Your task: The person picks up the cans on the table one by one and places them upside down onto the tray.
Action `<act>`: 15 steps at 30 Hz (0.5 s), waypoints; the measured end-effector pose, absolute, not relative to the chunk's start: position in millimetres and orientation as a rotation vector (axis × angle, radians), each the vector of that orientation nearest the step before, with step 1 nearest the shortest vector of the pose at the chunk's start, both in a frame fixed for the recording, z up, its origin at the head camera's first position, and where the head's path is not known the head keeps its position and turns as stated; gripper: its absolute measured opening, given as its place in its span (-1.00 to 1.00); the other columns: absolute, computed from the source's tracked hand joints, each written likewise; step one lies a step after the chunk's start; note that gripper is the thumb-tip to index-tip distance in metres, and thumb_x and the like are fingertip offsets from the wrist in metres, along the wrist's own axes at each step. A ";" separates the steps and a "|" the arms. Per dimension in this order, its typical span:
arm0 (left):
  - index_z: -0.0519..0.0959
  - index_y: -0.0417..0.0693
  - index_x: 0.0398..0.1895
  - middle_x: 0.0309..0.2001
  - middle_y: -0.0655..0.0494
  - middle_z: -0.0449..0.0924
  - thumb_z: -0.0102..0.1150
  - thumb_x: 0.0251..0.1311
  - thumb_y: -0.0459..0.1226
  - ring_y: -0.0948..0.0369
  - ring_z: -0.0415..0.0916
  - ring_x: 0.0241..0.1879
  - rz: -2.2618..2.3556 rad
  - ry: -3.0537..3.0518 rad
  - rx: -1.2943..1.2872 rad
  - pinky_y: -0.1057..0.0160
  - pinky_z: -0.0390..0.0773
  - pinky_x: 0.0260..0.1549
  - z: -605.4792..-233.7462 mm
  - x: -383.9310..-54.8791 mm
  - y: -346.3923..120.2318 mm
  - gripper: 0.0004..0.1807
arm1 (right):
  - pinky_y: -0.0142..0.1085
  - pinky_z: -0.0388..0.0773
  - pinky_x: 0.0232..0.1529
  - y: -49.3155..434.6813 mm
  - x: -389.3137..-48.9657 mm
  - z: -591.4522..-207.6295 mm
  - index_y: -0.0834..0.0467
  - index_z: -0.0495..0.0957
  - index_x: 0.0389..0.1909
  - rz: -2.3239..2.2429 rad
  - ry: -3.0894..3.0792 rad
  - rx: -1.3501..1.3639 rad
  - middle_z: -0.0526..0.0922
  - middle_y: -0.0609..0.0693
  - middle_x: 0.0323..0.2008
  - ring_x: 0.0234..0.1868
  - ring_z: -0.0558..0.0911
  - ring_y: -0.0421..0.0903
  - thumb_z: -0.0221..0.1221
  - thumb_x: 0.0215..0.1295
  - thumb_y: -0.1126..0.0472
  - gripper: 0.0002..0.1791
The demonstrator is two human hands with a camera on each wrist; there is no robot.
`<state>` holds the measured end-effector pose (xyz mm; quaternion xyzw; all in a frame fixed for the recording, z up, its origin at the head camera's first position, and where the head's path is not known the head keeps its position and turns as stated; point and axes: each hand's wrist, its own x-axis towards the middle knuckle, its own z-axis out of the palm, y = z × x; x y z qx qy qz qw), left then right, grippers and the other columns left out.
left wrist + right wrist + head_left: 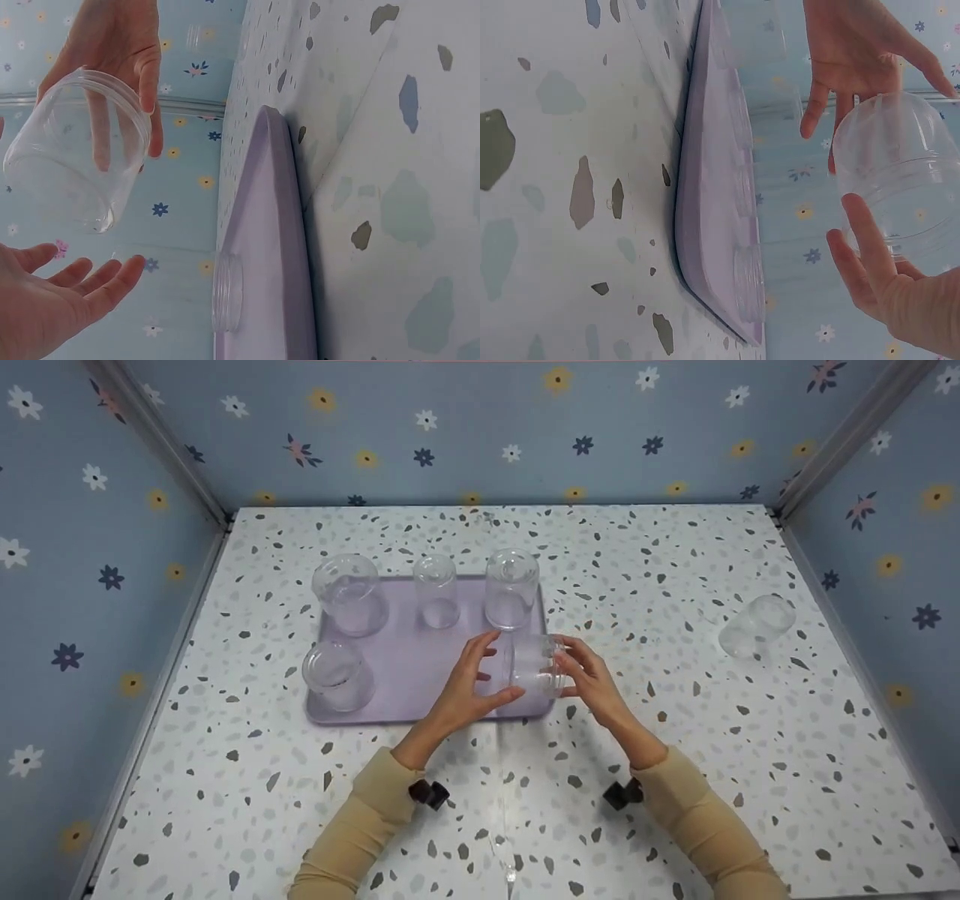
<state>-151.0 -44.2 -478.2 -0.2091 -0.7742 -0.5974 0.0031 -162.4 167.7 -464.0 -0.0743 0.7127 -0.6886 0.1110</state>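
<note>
A clear jar is held sideways above the right part of a lilac tray. My right hand grips it around its ridged rim end, fingers and thumb spread over the wall. Beside the other end is my left hand, fingers apart and thumb out, holding nothing. The left wrist view shows a gap between the left hand and the jar. In the right wrist view the right hand's fingers curve around the jar.
On the tray stand a wide glass jar, a narrow one and a tall one along the back, with another jar at the front left. One more clear jar is on the speckled table to the right. Flowered panels enclose the table.
</note>
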 end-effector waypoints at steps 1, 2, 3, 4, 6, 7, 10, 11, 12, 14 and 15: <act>0.04 0.05 0.32 0.25 -0.01 0.06 0.29 -0.07 -0.12 0.06 0.18 0.11 -1.880 -2.420 -0.665 0.02 0.41 -0.15 -478.2 -150.5 -43.1 -0.12 | 0.05 0.50 -0.30 167.2 -161.8 -464.4 0.23 0.26 0.16 -2.025 2.086 -0.223 0.39 0.27 0.00 -0.07 0.48 0.17 -0.07 0.32 0.13 -0.56; 0.03 0.04 0.33 0.25 -0.03 0.06 0.30 -0.08 -0.15 0.05 0.19 0.10 -1.886 -2.415 -0.670 0.04 0.42 -0.16 -477.7 -150.0 -42.0 -0.11 | 0.09 0.48 -0.29 166.7 -161.1 -464.6 0.23 0.26 0.16 -2.030 2.074 -0.229 0.40 0.25 0.00 -0.07 0.48 0.16 -0.08 0.32 0.14 -0.57; 0.03 0.02 0.33 0.24 -0.06 0.07 0.31 -0.09 -0.18 0.03 0.20 0.09 -1.896 -2.407 -0.674 0.04 0.43 -0.17 -477.1 -149.2 -41.0 -0.10 | 0.11 0.47 -0.28 166.1 -160.5 -464.8 0.24 0.27 0.15 -2.035 2.064 -0.233 0.41 0.24 -0.01 -0.07 0.48 0.14 -0.09 0.32 0.15 -0.57; 0.02 -0.01 0.33 0.23 -0.09 0.07 0.31 -0.09 -0.22 0.01 0.21 0.08 -1.903 -2.401 -0.677 0.05 0.44 -0.18 -476.1 -148.4 -40.2 -0.09 | 0.14 0.45 -0.28 165.6 -160.1 -465.2 0.24 0.26 0.16 -2.042 2.045 -0.241 0.41 0.24 0.00 -0.07 0.48 0.14 -0.10 0.32 0.16 -0.58; 0.04 -0.10 0.32 0.21 -0.15 0.09 0.31 -0.11 -0.28 -0.03 0.22 0.05 -1.927 -2.381 -0.680 0.03 0.44 -0.20 -469.3 -145.2 -39.0 -0.10 | 0.12 0.46 -0.28 164.6 -159.3 -465.9 0.25 0.26 0.16 -2.046 2.026 -0.244 0.41 0.25 0.00 -0.07 0.49 0.13 -0.10 0.33 0.17 -0.57; 0.04 -0.14 0.31 0.20 -0.17 0.09 0.31 -0.11 -0.31 -0.06 0.22 0.04 -1.938 -2.373 -0.682 0.01 0.44 -0.21 -464.8 -143.0 -38.6 -0.11 | 0.09 0.48 -0.29 164.2 -158.9 -466.4 0.25 0.25 0.17 -2.042 2.023 -0.243 0.40 0.25 0.01 -0.07 0.49 0.12 -0.11 0.33 0.16 -0.57; 0.07 -0.26 0.27 0.17 -0.25 0.11 0.30 -0.11 -0.35 -0.10 0.23 0.01 -1.952 -2.354 -0.684 -0.01 0.45 -0.23 -452.1 -137.5 -38.1 -0.14 | -0.04 0.53 -0.32 162.7 -158.1 -467.9 0.25 0.26 0.17 -2.039 2.011 -0.227 0.40 0.26 0.01 -0.08 0.49 0.11 -0.11 0.32 0.13 -0.55; 0.09 -0.29 0.26 0.16 -0.26 0.12 0.30 -0.11 -0.35 -0.10 0.24 -0.01 -1.952 -2.350 -0.683 -0.02 0.45 -0.24 -447.9 -135.9 -38.0 -0.16 | -0.08 0.54 -0.33 162.1 -157.9 -468.2 0.24 0.26 0.17 -2.036 2.013 -0.221 0.41 0.25 0.01 -0.08 0.49 0.11 -0.11 0.32 0.12 -0.55; 0.10 -0.30 0.25 0.15 -0.26 0.14 0.30 -0.11 -0.35 -0.10 0.25 -0.02 -1.948 -2.347 -0.679 -0.02 0.45 -0.25 -444.2 -134.4 -38.1 -0.17 | -0.08 0.54 -0.32 161.6 -157.8 -468.6 0.24 0.26 0.17 -2.037 2.010 -0.216 0.40 0.25 0.01 -0.08 0.49 0.11 -0.11 0.31 0.10 -0.53; 0.12 -0.33 0.23 0.14 -0.27 0.16 0.30 -0.11 -0.36 -0.10 0.27 -0.03 -1.937 -2.340 -0.675 -0.02 0.46 -0.26 -443.2 -134.2 -38.2 -0.19 | -0.07 0.54 -0.30 160.3 -157.7 -469.1 0.24 0.26 0.17 -2.035 2.008 -0.213 0.40 0.25 0.02 -0.06 0.48 0.11 -0.11 0.29 0.06 -0.51; 0.13 -0.34 0.23 0.13 -0.27 0.17 0.30 -0.11 -0.36 -0.10 0.28 -0.04 -1.934 -2.335 -0.672 -0.02 0.46 -0.27 -442.4 -133.9 -38.4 -0.20 | -0.06 0.53 -0.29 159.7 -157.8 -469.4 0.24 0.25 0.17 -2.032 2.009 -0.212 0.39 0.24 0.02 -0.05 0.47 0.12 -0.11 0.28 0.05 -0.50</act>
